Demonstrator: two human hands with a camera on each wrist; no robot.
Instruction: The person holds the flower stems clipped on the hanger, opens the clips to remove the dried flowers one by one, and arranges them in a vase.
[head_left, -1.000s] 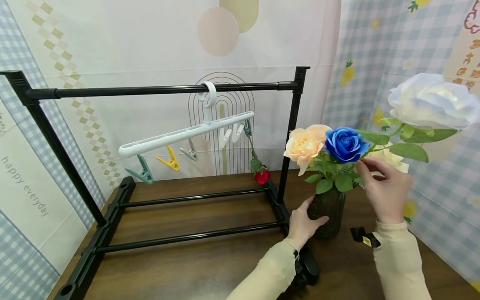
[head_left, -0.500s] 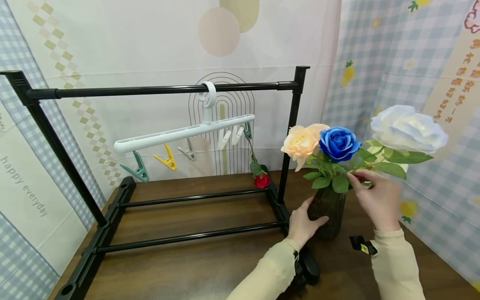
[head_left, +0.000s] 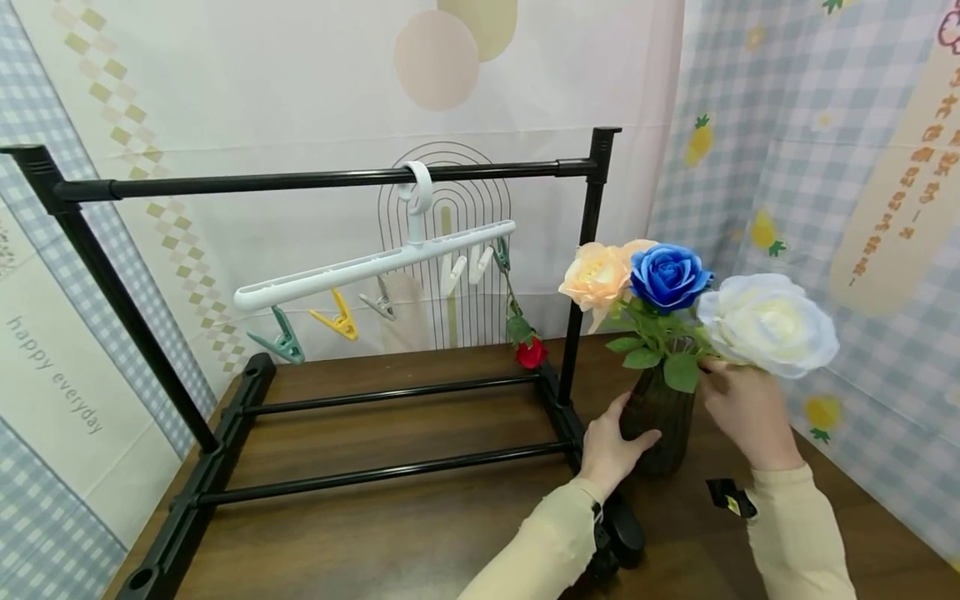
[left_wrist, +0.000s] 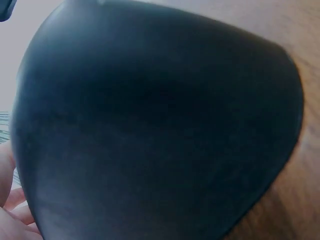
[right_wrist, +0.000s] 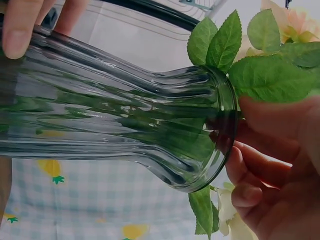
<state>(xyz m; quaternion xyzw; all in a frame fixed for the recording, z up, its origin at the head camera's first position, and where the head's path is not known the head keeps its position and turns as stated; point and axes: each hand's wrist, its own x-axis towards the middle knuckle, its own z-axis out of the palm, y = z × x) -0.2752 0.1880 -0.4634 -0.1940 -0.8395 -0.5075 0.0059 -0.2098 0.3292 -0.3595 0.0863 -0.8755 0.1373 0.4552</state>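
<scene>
A glass vase [head_left: 663, 421] stands on the table at the right in the head view, holding a peach rose [head_left: 596, 275] and a blue rose [head_left: 670, 277]. My left hand [head_left: 617, 450] grips its lower side, thumb in front. At the mouth, my right hand [head_left: 753, 412] holds the stem of a pale blue-white rose [head_left: 772, 325], whose bloom leans out to the right. The right wrist view shows my right fingers [right_wrist: 270, 165] at the vase rim, beside green leaves [right_wrist: 270, 77]. In the left wrist view, a dark rounded shape [left_wrist: 160, 120] covers most of my left hand [left_wrist: 15, 215].
A black rack [head_left: 330, 179] stands left of the vase, its foot [head_left: 622, 529] near my left wrist. From its bar hangs a white hanger [head_left: 375, 265] with several clips, one holding an upside-down red rose [head_left: 531, 353]. Patterned cloths [head_left: 817, 208] hang behind the table [head_left: 412, 542].
My right hand has brought the pale rose down and left, its stem going into the vase mouth. My left hand keeps its grip on the vase. The hanger sways slightly.
</scene>
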